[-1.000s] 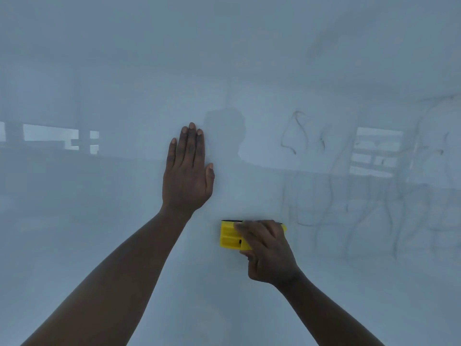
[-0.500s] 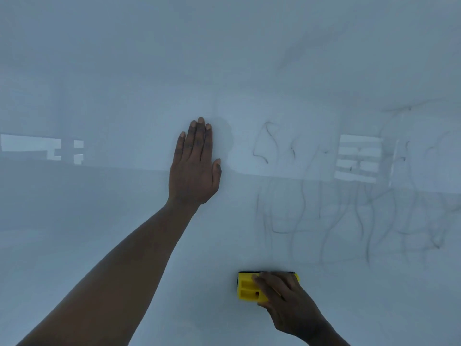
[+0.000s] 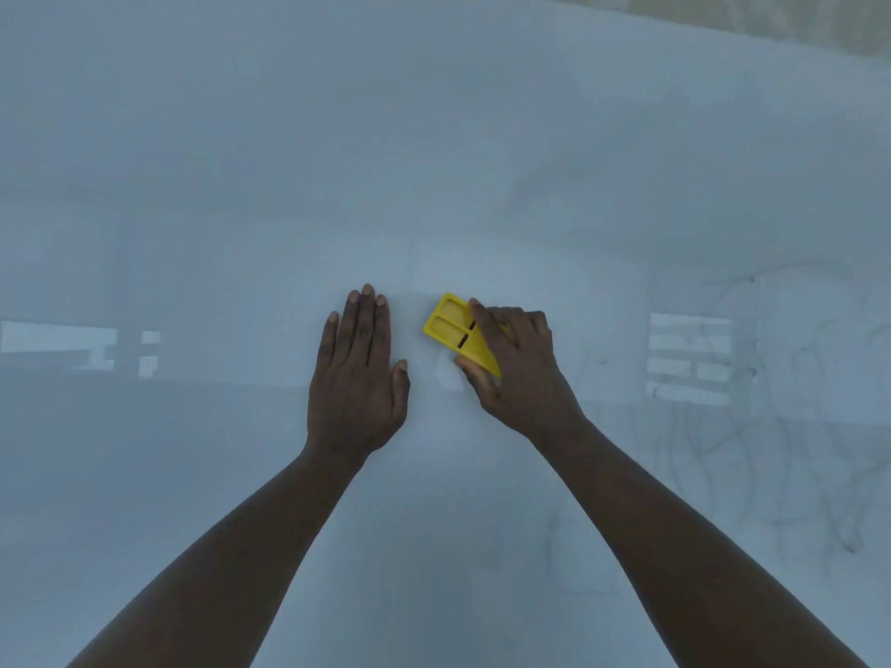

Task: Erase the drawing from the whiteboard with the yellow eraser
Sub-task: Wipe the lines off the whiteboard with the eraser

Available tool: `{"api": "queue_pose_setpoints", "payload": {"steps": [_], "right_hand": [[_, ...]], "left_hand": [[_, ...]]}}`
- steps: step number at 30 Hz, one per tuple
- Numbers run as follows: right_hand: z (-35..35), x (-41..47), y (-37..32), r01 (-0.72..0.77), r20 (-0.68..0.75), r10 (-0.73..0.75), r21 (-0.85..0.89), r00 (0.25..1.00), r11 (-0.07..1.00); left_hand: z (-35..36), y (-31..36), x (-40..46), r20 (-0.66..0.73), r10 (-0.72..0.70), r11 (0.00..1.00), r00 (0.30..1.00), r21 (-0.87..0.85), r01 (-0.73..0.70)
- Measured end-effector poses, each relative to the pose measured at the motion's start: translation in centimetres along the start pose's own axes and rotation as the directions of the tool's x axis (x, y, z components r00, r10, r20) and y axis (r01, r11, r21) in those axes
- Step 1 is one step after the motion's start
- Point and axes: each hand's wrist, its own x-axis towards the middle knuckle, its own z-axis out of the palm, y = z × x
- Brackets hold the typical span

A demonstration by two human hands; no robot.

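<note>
The whiteboard (image 3: 241, 209) fills nearly the whole view. My right hand (image 3: 518, 373) grips the yellow eraser (image 3: 448, 325) and presses it flat on the board, tilted with its far end pointing up and left. My left hand (image 3: 357, 378) lies flat on the board just left of the eraser, fingers stretched out and holding nothing. Faint, smeared dark lines of the drawing (image 3: 733, 455) remain at the right, from mid height down to the lower right.
Bright window reflections show on the board at the left (image 3: 62, 337) and at the right (image 3: 689, 354). The board's top edge and a pale wall (image 3: 771, 16) appear in the upper right corner.
My right hand has swept the eraser up from low on the board to level with my left hand and tilted it. The view has shifted, putting the drawing further right.
</note>
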Motion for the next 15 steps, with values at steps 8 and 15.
{"api": "queue_pose_setpoints", "payload": {"steps": [8, 15], "right_hand": [[-3.8, 3.6, 6.2, -0.278, -0.129, 0.282, 0.050, 0.951, 0.959], [-9.3, 1.6, 16.3, -0.516, -0.184, 0.525, 0.099, 0.831, 0.851]], "left_hand": [[-0.7, 4.4, 6.6, -0.039, 0.014, 0.999, 0.999, -0.052, -0.016], [0.8, 9.1, 8.9, -0.081, 0.098, 0.995, 0.992, -0.028, -0.101]]}}
